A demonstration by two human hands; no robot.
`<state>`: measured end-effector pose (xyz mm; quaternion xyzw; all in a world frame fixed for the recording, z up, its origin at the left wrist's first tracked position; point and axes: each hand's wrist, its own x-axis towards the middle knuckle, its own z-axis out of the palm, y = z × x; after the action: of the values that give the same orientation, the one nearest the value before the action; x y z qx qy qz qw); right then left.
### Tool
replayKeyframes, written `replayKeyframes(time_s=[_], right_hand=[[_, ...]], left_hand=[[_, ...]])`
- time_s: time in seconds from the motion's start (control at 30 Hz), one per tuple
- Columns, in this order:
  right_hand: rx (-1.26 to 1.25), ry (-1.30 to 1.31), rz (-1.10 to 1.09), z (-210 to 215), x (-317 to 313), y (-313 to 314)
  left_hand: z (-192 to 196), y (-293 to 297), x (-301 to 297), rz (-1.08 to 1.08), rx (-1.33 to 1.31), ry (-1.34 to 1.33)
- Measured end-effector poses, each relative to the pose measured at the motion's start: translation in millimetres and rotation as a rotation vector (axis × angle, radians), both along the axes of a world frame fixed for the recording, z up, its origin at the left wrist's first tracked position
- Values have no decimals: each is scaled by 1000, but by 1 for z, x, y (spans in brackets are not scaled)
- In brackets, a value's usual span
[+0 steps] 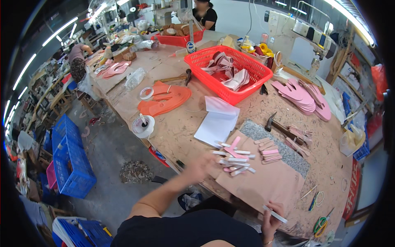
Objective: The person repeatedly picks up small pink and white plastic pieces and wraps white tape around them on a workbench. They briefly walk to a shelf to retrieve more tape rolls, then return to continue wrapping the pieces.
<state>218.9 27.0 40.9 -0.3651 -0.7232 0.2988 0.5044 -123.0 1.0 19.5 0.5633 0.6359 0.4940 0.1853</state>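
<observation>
The person's right hand [270, 222] is gripping a thin, straight white strip [277, 216] near the table's [329, 164] front edge. Left hand [199, 168] is blurring beside jumbled pink-and-white flat strips [235, 159] — its grip, I'm not managing to tell.

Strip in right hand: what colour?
The strip in the right hand looks white, best seen in head view.

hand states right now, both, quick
Left hand: blurred beside the pile of strips; can't tell whether its fingers are open or closed.
Right hand: closed, holding a white strip.
</observation>
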Motion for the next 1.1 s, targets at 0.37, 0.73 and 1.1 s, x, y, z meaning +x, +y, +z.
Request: replayKeyframes(time_s=[0.37,0.73,1.1], right_hand=[[311,-340,62,30,-82,-60],[338,-311,133,10,-45,-60],[135,-28,223,6,39,-23]], left_hand=[[17,-27,55,-947,-463,-654],[-11,-50,101,-759,-417,-951],[15,-3,183,-817,-518,-994]])
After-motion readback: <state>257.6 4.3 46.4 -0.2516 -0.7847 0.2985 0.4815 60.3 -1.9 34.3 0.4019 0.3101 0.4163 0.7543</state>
